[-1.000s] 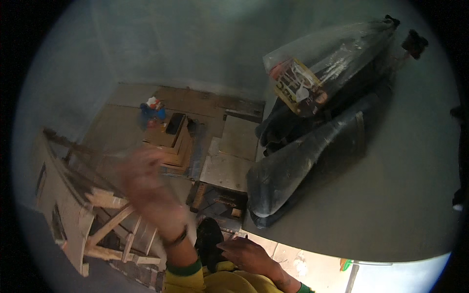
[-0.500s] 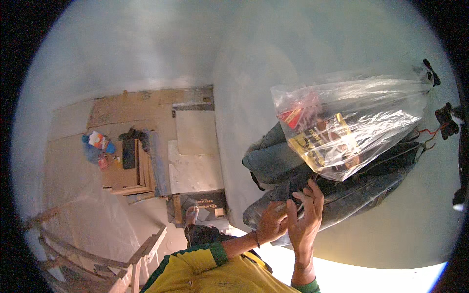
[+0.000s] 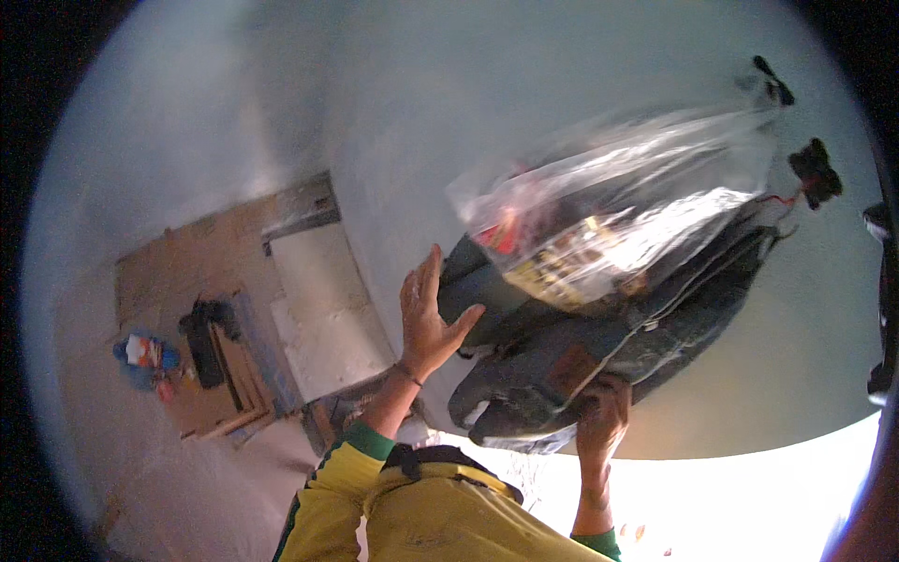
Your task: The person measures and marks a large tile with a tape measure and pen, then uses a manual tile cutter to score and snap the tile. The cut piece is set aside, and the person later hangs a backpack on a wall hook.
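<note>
Dark denim jeans (image 3: pixel 684 342) with a brown patch (image 3: pixel 572 369) at the waist hang along the pale wall. My right hand (image 3: pixel 605 417) has its fingers curled on the lower edge of the jeans, gripping the cloth. Raised beside the left side of the hanging clothes is my left hand (image 3: pixel 429 328), open, with fingers and thumb spread and nothing in it. A blue-green garment (image 3: pixel 473 286) hangs behind the jeans, close to that hand. In front, a clear plastic bag (image 3: pixel 693 201) holds red and yellow printed items, blurred by motion.
Dark hooks (image 3: pixel 815 174) on the wall at the right carry the clothes and the bag. Far below at the left are pale boards (image 3: pixel 318 309), a wooden frame (image 3: pixel 234 384) and a blue, white and orange bundle (image 3: pixel 145 354). Bright light comes in at the lower right.
My hands have parted: the left has moved up and left and spread, while the right has come down onto the jeans' edge. The jeans now show their patch; the view has tilted.
</note>
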`<state>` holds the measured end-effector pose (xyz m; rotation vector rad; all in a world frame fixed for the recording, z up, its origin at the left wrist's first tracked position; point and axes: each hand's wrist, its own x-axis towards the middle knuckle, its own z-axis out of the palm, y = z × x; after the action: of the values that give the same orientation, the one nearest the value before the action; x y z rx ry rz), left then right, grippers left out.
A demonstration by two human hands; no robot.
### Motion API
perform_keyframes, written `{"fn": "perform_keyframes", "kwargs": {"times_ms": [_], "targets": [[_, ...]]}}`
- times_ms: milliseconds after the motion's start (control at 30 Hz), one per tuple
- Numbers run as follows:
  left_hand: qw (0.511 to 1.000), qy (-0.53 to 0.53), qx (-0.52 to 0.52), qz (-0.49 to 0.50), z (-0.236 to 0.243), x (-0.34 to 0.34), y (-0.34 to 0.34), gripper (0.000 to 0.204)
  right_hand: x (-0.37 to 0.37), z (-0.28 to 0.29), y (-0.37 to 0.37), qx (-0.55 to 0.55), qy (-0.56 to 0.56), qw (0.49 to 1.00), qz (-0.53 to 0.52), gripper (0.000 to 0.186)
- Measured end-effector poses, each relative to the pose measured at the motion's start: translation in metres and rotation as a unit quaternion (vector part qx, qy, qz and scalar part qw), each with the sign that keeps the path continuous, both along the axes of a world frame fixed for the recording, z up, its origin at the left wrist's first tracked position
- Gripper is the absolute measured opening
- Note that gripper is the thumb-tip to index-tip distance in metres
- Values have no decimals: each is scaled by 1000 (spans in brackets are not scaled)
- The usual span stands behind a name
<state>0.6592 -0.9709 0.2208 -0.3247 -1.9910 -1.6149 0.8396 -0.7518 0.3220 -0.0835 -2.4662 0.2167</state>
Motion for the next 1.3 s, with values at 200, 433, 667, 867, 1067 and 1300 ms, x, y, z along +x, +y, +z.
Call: {"fn": "perform_keyframes", "kwargs": {"times_ms": [200, 433, 667, 867, 1067, 1300], "targets": [[980, -108, -33, -166, 5, 1, 26, 61, -2, 39, -49, -11, 88, 989, 121, 23], [986, 17, 12, -168, -7, 68, 40, 52, -85, 126, -152, 203, -81, 887, 407, 42], [884, 77, -235, -397, 27, 107, 20, 64, -118, 163, -178, 404, -206, 875, 168, 10], [886, 126, -273, -353, 38, 110, 13, 71, -81, 186, -137, 289, -133, 937, 147, 6], [876, 120, -277, -376, 26, 96, 7, 69, -74, 177, -126, 286, -109, 940, 149, 5], [904, -63, -177, -384, 30, -9, -83, 25, -88, 194, -127, 282, 69, 926, 241, 16]]}}
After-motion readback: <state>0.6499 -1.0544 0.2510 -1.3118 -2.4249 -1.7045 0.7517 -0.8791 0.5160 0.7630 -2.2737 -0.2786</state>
